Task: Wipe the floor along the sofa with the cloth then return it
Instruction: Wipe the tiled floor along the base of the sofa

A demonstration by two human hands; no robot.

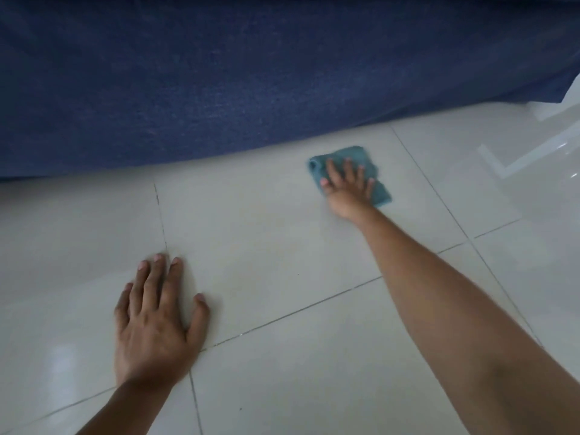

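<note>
A small teal cloth (357,155) lies flat on the pale tiled floor (276,233), close to the lower edge of the dark blue sofa (251,73). My right hand (346,189) presses down on the cloth with fingers spread, arm stretched forward from the lower right. My left hand (157,315) rests palm down on the tiles at the lower left, fingers apart, holding nothing.
The sofa's blue fabric front fills the whole upper half of the view and meets the floor along a slanted line. Glossy tiles with dark grout lines stretch to the right, where a white edge (533,155) shows at the far right.
</note>
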